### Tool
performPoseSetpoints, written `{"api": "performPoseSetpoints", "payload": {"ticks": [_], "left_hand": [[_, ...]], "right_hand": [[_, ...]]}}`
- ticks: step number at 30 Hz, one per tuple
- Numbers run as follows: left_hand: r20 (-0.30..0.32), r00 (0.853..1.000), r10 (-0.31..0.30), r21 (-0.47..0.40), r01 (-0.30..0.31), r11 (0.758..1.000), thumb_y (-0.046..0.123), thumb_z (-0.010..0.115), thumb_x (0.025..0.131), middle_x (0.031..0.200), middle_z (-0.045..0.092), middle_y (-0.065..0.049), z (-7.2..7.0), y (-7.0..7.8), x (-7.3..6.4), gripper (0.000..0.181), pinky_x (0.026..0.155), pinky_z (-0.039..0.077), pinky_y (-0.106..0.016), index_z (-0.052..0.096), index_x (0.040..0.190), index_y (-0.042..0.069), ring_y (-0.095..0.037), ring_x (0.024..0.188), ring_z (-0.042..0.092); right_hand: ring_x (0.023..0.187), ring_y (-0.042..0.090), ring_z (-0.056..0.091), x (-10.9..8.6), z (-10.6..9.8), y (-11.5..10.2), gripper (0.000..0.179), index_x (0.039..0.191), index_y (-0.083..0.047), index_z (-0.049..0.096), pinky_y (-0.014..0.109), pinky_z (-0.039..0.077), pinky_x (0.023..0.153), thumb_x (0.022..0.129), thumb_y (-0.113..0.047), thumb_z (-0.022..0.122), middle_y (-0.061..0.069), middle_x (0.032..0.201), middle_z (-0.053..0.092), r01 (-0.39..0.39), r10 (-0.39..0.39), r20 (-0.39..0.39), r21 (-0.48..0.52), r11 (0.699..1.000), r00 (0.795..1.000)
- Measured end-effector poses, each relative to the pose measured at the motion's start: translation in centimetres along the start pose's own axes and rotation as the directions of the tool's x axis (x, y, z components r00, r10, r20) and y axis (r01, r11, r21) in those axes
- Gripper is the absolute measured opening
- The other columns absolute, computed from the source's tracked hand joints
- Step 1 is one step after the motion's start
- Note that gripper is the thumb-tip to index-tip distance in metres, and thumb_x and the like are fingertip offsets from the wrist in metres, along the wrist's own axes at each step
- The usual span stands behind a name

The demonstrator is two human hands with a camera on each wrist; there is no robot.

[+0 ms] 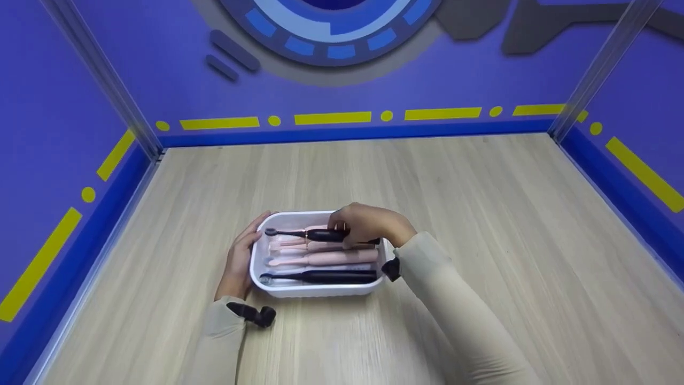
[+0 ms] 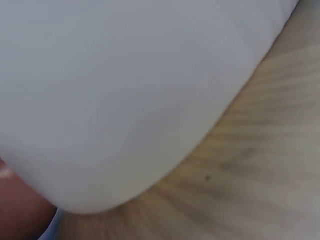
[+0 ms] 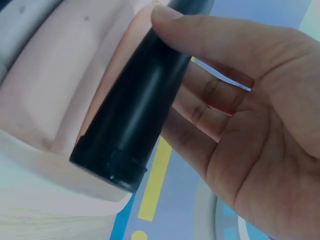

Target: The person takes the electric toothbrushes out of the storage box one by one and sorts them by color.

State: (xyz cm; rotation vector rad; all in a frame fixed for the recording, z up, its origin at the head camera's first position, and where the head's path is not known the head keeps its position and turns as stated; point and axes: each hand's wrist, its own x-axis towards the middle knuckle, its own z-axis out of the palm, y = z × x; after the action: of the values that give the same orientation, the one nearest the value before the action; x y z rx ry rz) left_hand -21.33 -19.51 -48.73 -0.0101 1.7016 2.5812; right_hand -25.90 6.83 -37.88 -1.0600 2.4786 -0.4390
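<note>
A white plastic bin (image 1: 320,291) holds several electric toothbrushes lying side by side, heads to the left. My right hand (image 1: 366,223) pinches the handle of a black electric toothbrush (image 1: 323,235) along the bin's far side. In the right wrist view, thumb and fingers grip that black handle (image 3: 132,107) from either side. My left hand (image 1: 239,262) holds the bin's left end, thumb at the rim and fingers along the outer wall. A pink electric toothbrush (image 1: 331,259) lies in the middle, and another black electric toothbrush (image 1: 336,276) lies along the near side.
The bin stands on a light wood-grain table (image 1: 481,224). Purple-blue panels (image 1: 342,96) with yellow marks enclose the back and both sides. Black wrist cameras sit on both sleeves, the left camera (image 1: 259,315) near the bin's front left corner.
</note>
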Motion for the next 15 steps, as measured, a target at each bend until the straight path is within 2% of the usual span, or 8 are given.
{"api": "performPoseSetpoints", "payload": {"ticks": [8,15], "left_hand": [[-0.021,1.000,0.000,0.024,0.000,1.000,0.002,0.023,0.095,0.157,0.028,-0.011,0.01,-0.04,0.10,0.053,0.122,0.011,-0.032,0.031,0.148,-0.002,-0.018,0.147,0.020],[-0.023,1.000,-0.020,-0.008,0.020,1.000,0.001,0.023,0.095,0.158,0.026,-0.010,-0.04,0.04,-0.02,0.054,0.122,0.010,-0.032,0.031,0.148,0.000,-0.018,0.148,0.018]], "right_hand": [[0.092,0.019,0.060,-0.44,-0.29,0.38,0.033,0.113,-0.003,0.066,0.036,0.052,0.086,0.080,0.000,0.070,0.008,0.101,0.068,0.077,-0.075,-0.062,0.035,0.996,0.995],[0.090,0.018,0.060,-0.95,-0.42,0.90,0.033,0.112,-0.003,0.067,0.035,0.052,0.084,0.080,-0.004,0.074,0.008,0.100,0.068,0.123,-0.114,-0.137,0.055,0.991,0.984]]}}
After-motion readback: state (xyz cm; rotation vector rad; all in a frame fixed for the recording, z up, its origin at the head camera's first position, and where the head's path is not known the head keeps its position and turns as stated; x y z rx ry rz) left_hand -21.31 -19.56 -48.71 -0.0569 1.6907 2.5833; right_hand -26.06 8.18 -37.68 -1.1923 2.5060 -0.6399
